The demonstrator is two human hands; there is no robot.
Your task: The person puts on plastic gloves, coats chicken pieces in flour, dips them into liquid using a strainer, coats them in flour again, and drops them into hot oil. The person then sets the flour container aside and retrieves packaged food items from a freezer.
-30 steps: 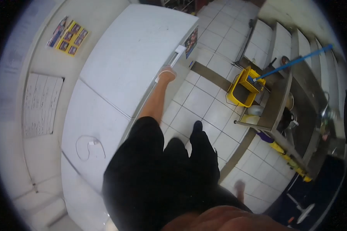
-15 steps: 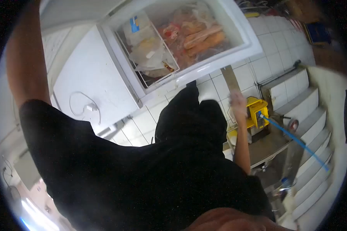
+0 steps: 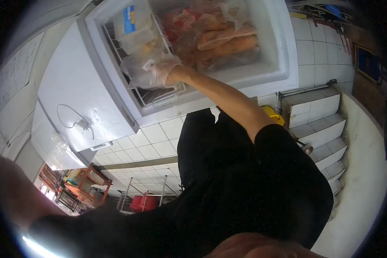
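Note:
A chest freezer (image 3: 262, 84) stands open in front of me. My right hand (image 3: 167, 72), in a clear glove, reaches into it and closes on a cloudy plastic bag (image 3: 135, 71) at the near end of a white wire basket (image 3: 147, 99). Its fingertips are partly hidden by the plastic. Farther back in the basket lies a translucent pack with a blue label (image 3: 129, 19). Beside the basket are bagged long orange-brown pieces of food (image 3: 228, 42). My left forearm (image 3: 17, 185) shows at the left edge, and its hand is out of view.
Left of the freezer, a white cabinet top (image 3: 73, 81) carries a white cable with a plug (image 3: 81, 125). Tiled steps (image 3: 316, 116) descend on the right, near a yellow object (image 3: 271, 115). A metal rack (image 3: 159, 189) with red containers (image 3: 142, 202) stands below.
My right hand has swung from beside the yellow object at my right into the freezer basket, onto the plastic bag. My left arm has dropped lower along the left edge, and the view has shifted.

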